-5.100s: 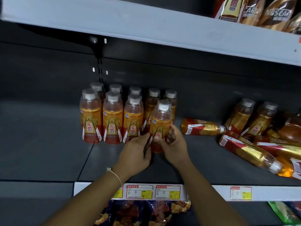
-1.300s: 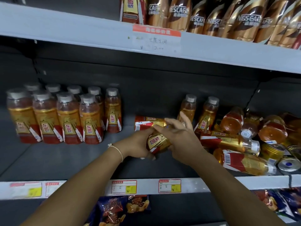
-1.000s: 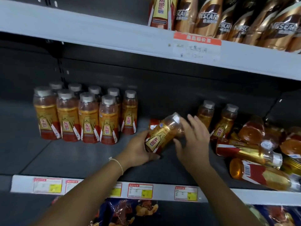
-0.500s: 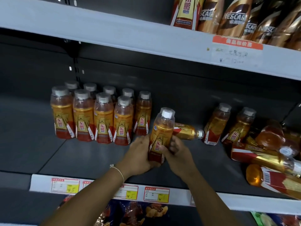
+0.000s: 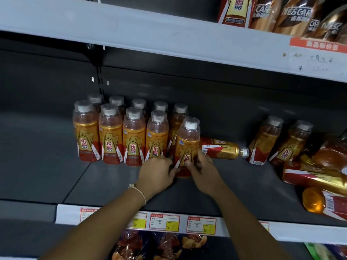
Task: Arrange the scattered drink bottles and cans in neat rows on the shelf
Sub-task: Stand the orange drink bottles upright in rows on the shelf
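Hidden: back row (image 5: 139, 104) mostly masked by the front row, only caps and shoulders showing; base of the held bottle covered by fingers.
Cut off: pile (image 5: 319, 177) of fallen bottles at the right edge, count unclear; snack bags (image 5: 161, 246) below, only the tops visible.
Hard to read: handwritten price on the upper tag (image 5: 317, 59), blurred.
Shelf (image 5: 47, 166): dark grey, bare at left, price labels (image 5: 164, 222) along the front lip.
Above: white shelf edge (image 5: 150, 34) carrying coffee bottles (image 5: 296, 15).
Front row (image 5: 122, 136): four orange bottles upright, side by side.
Bottle (image 5: 187, 145): upright, just right of the front row, nearly touching it, slightly forward.
Left hand (image 5: 157, 174): fingers curled round the lower left of the bottle, gripping.
Right hand (image 5: 203, 174): fingers closed on the lower right of the same bottle.
Behind: one bottle lying flat (image 5: 221, 149), cap pointing right, close behind the right hand.
Further right: two leaning bottles (image 5: 277, 141).
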`<state>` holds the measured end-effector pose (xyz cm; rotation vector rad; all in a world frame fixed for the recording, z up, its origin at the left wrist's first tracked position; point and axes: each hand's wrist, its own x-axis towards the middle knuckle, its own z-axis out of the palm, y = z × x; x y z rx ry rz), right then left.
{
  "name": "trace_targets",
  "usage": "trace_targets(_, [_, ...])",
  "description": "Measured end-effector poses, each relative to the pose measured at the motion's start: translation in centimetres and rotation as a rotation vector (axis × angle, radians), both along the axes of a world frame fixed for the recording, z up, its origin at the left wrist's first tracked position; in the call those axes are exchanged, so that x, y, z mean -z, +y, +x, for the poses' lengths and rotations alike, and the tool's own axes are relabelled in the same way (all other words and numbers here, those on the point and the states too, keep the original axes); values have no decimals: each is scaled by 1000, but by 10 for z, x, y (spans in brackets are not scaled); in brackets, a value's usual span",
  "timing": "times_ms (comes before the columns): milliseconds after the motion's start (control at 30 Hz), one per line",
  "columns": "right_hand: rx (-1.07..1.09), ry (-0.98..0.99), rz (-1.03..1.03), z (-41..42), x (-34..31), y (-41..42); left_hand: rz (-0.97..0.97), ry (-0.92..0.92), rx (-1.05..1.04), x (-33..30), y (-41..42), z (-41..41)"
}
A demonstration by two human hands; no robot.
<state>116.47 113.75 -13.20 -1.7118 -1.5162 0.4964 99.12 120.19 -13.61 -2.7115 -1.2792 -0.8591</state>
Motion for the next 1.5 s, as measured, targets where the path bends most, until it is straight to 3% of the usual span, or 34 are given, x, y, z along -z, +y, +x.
trace_targets(1067, [143, 0, 127, -27, 18, 26, 26, 86, -122, 13, 14, -1])
trace_targets(1333, [189, -95, 152, -28, 15, 18, 16, -37, -9, 9, 7, -5])
trace_targets(1500, [224, -70, 163, -21, 10, 11, 41, -84, 167, 4, 0, -8])
